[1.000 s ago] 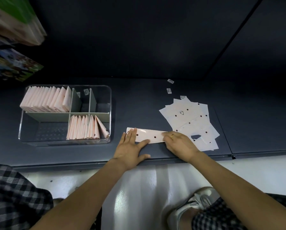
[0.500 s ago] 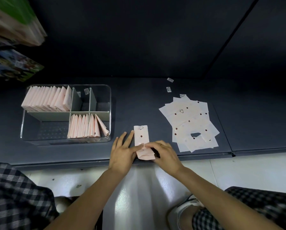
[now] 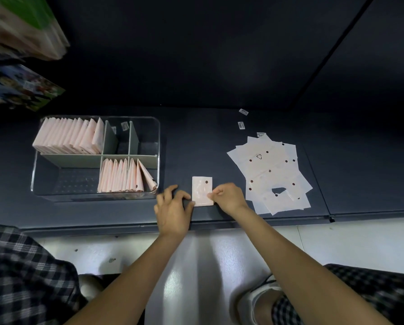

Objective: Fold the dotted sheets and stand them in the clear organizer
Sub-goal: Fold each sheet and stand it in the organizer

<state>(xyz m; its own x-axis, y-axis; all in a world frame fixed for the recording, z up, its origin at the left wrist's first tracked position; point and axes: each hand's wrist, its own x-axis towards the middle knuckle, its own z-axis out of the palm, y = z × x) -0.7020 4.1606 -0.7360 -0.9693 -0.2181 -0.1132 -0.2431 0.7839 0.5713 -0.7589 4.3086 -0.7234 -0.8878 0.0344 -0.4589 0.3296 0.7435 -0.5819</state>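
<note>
A small folded pink dotted sheet [image 3: 202, 190] lies flat on the dark shelf near its front edge. My left hand [image 3: 173, 207] touches its lower left corner with curled fingers. My right hand [image 3: 229, 198] pinches its right edge between thumb and fingers. A loose pile of unfolded dotted sheets [image 3: 272, 174] lies to the right. The clear organizer [image 3: 38, 160] stands at the left, with folded sheets upright in its back left compartment [image 3: 69, 136] and its front right compartment [image 3: 126, 175].
The dark shelf [image 3: 196, 141] ends in a front edge just below my hands, with white floor beneath. Small white labels [image 3: 242, 125] lie behind the sheet pile. Colourful packages [image 3: 20, 87] hang at the upper left. My checked trousers and a shoe show below.
The long strip that lay sideways was turned upright and folded in half again into a small rectangle. Both hands moved in to its lower edge.
</note>
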